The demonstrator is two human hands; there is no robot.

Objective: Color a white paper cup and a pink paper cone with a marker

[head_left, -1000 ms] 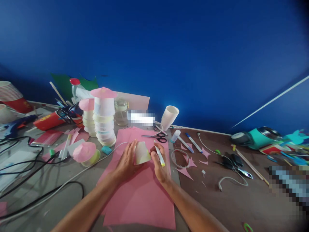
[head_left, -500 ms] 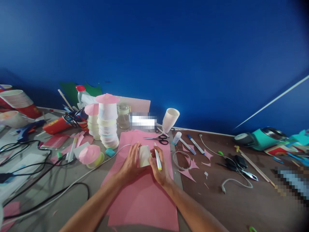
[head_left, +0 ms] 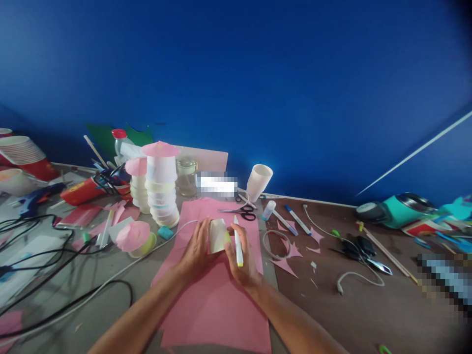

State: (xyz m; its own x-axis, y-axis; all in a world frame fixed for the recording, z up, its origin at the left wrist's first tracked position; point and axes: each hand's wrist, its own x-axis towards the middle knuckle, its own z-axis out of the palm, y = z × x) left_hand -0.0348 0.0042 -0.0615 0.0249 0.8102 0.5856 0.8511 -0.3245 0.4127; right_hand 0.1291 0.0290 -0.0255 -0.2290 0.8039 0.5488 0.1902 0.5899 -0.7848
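Over the pink sheet (head_left: 217, 314), my left hand (head_left: 197, 248) grips the left side of a small pale cup piece (head_left: 217, 236). My right hand (head_left: 243, 255) touches the piece's right side and holds a white marker (head_left: 238, 246) with a yellow end, which slants along the fingers. Something yellow-green shows by the right fingertips. Black-handled scissors (head_left: 245, 212) lie just beyond my hands at the sheet's far end. Stacked paper cups with a pink cone top (head_left: 161, 184) stand to the left, beside a shorter stack (head_left: 139, 191).
A white cup (head_left: 259, 182) stands near the blue wall. Glue (head_left: 269, 210), markers (head_left: 298, 220), a coiled cable (head_left: 276, 245) and pink scraps lie right. Left are a pink-topped cup (head_left: 134, 238), black cables and a glue gun (head_left: 40, 196). A teal bottle (head_left: 401, 210) lies far right.
The view has shifted slightly, moving most things a little left. The marker in my right hand now points more upright, and the cup piece has turned slightly between my hands.
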